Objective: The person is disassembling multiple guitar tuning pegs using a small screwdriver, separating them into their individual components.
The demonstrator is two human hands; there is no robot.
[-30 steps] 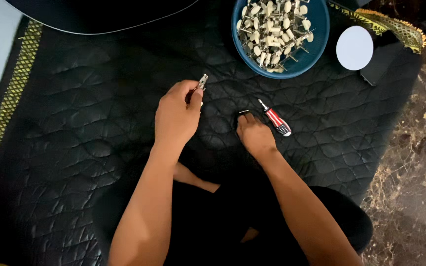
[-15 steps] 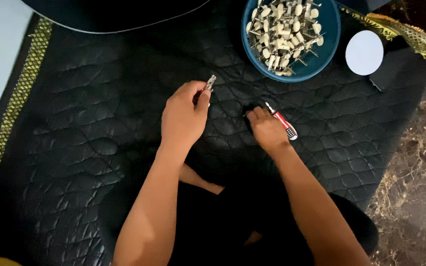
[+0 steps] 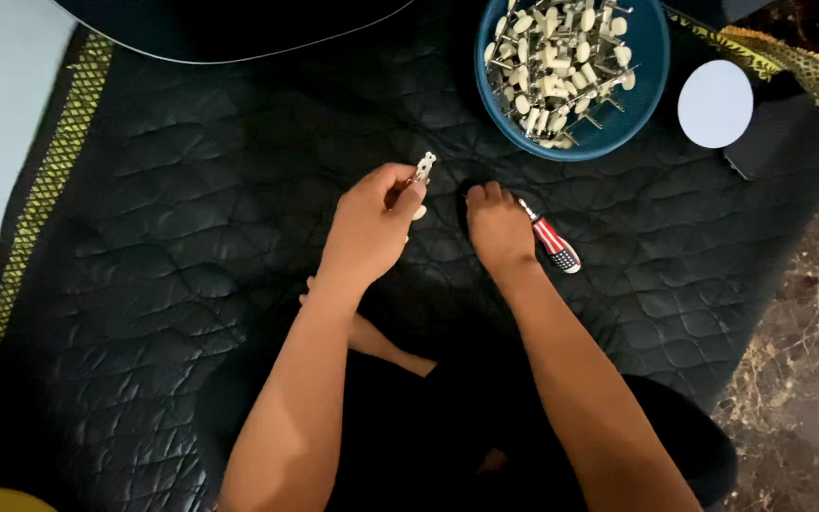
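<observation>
Sitting on a black quilted mat [image 3: 172, 246], the person works with both hands out in front of their knees. The left hand [image 3: 372, 228] holds a small metal peg with a cream knob [image 3: 422, 175]. The grip is closed around it, and the shiny end sticks up past the fingertips, so it is easy to see and work on.

The right hand [image 3: 500, 228] lies flat on the mat, just beside the left one. It rests on the metal end of a little screwdriver [image 3: 554, 245] with a red, white and blue handle. I cannot tell if the fingers are closed on it or only lying over it. The handle pokes out to the right, so the tool is close and ready to pick up.

A blue bowl [image 3: 651, 90] sits at the top, near both hands. It is full of more pegs like this one [image 3: 556, 66], heaped in a messy pile. Keeping them in a bowl stops them from rolling away. A white round disc [image 3: 716, 104] lies just to the right of the bowl. A dark curved thing [image 3: 229, 28] lies along the top edge of the mat; only part of it shows.
</observation>
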